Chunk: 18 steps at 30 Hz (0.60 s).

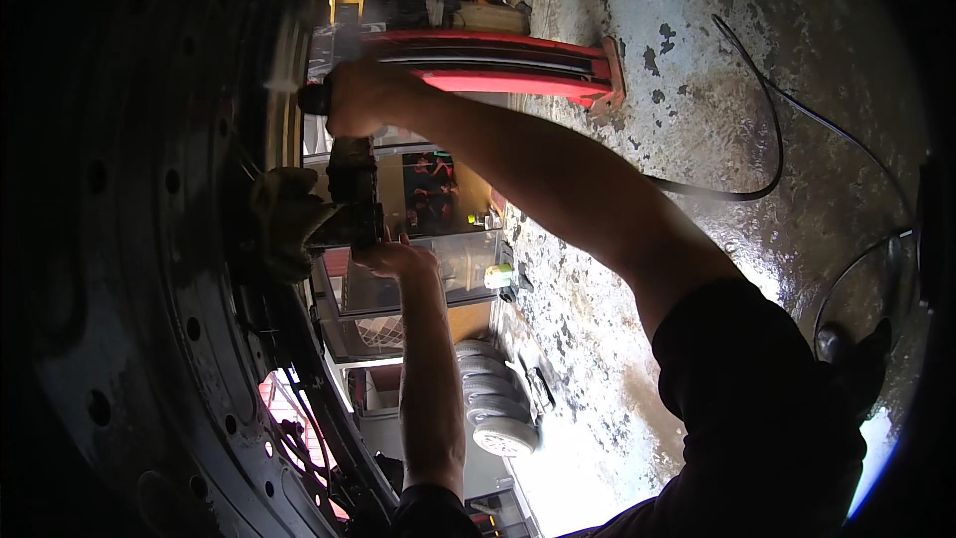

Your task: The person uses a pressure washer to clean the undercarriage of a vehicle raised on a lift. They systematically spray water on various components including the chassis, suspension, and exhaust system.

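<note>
A dark, bulky tool (352, 174), its exact kind lost in shadow, is held up against the underside of a vehicle (164, 269). My right hand (366, 100) grips one end of it, where a rounded black knob (315, 99) sticks out. Lower in the picture, my left hand (396, 257) presses against the tool's other end, fingers partly hidden behind it. An olive-yellow, uneven piece (287, 219) sits beside the tool, against the dark underbody. Near my right hand there is a whitish blur.
The dark metal underbody with round holes fills the left side. A red lift arm (498, 65) extends behind my right hand. A black hose (762, 139) lies on the worn, wet-looking floor (597, 329). Stacked tyres (488, 394) and shelving (463, 264) stand beyond.
</note>
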Each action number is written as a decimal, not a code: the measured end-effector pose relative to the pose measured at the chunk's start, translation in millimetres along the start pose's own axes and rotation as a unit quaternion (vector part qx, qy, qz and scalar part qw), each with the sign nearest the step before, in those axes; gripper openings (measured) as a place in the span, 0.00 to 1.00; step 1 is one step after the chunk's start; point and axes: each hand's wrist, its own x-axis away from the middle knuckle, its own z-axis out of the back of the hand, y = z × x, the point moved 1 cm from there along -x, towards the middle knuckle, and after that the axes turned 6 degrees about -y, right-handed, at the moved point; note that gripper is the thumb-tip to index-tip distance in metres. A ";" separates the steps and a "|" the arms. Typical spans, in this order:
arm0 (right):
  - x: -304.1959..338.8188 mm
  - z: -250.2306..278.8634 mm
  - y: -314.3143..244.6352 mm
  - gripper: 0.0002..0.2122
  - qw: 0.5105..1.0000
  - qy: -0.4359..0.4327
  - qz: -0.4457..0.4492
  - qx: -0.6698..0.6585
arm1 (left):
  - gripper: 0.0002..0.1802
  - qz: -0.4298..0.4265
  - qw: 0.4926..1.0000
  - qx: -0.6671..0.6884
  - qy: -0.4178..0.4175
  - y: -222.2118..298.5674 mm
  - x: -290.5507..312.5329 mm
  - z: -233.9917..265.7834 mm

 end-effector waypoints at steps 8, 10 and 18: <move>-16.3 17.6 6.4 0.19 0.999 0.049 0.003 0.007 | 0.30 0.007 1.000 0.024 -0.003 0.6 1.7 0.5; -14.5 32.7 13.3 0.18 0.997 0.072 -0.009 -0.025 | 0.30 0.002 1.000 0.024 0.012 5.9 7.9 -4.3; -7.6 52.4 29.8 0.25 0.996 0.080 -0.008 0.035 | 0.33 0.011 0.999 0.042 -0.012 -4.6 1.2 0.1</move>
